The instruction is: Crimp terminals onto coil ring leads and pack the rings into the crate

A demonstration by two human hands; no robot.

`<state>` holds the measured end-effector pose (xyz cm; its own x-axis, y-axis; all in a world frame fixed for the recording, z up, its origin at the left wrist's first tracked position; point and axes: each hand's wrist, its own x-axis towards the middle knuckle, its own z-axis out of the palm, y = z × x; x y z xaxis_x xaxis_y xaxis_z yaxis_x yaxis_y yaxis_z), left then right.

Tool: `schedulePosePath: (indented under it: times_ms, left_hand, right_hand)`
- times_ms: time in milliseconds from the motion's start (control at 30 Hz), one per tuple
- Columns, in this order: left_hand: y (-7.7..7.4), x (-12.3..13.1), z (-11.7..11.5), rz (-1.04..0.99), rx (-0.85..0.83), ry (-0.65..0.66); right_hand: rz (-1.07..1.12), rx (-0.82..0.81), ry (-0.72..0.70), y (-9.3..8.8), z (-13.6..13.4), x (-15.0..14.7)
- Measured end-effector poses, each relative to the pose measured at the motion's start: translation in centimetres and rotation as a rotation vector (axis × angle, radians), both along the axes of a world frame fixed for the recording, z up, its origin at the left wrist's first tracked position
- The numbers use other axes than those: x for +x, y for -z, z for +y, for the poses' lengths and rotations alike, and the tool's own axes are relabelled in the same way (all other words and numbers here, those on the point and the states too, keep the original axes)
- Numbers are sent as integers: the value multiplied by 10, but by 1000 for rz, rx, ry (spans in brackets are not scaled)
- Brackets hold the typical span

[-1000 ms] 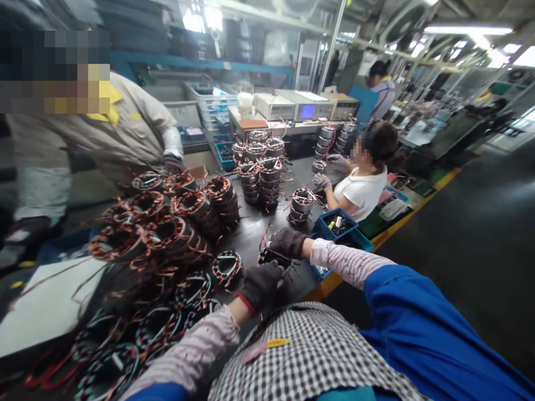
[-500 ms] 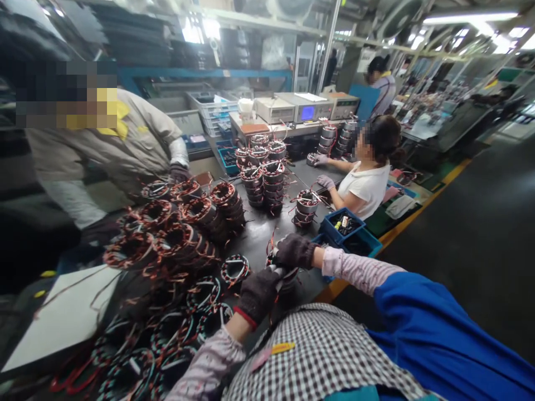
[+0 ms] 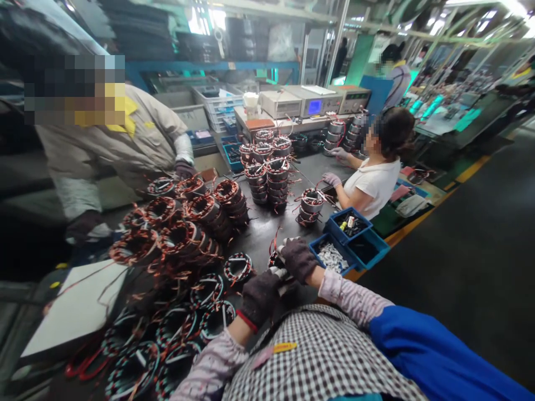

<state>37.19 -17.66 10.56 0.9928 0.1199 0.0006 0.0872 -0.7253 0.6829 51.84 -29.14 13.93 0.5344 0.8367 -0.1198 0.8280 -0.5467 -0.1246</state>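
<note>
Since the earlier frame, the wearer's right forearm has drawn in toward the body, baring a blue bin of white pieces (image 3: 350, 260), and the co-worker in white (image 3: 378, 181) has moved the far hand from a low ring to a stack of rings (image 3: 334, 135). The wearer's right hand (image 3: 298, 259) and left hand (image 3: 259, 298), both in dark gloves with pale fingertips, curl in at a wound ring (image 3: 273, 259) on the dark table (image 3: 267, 227), near its front edge. The hands partly hide that ring, so what exactly the fingers pinch cannot be told; a reddish wire rises behind them. Just left of it lies another ring with a white strip (image 3: 229, 273) across it. Farther left stand stacks of copper-wound rings (image 3: 200, 207), where a co-worker in a grey jacket (image 3: 144, 125) rests one gloved hand (image 3: 184, 169).
</note>
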Motion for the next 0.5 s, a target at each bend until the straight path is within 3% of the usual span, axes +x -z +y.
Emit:
schedulePosePath:
  times_ms: [233,367,433,500]
  left_hand:
    - [8,3,-4,-16,52,-32]
    - [-2,4,-7,6,157,8]
    - [-10,3,-9,36,186,20]
    - [-17,3,-11,81,198,30]
  right_hand:
    - [98,56,-58,16,-8,17]
    - [445,228,-214,12,-23,31]
    - [700,447,-142,11,-38,36]
    - [872,657,88,11,-51,38]
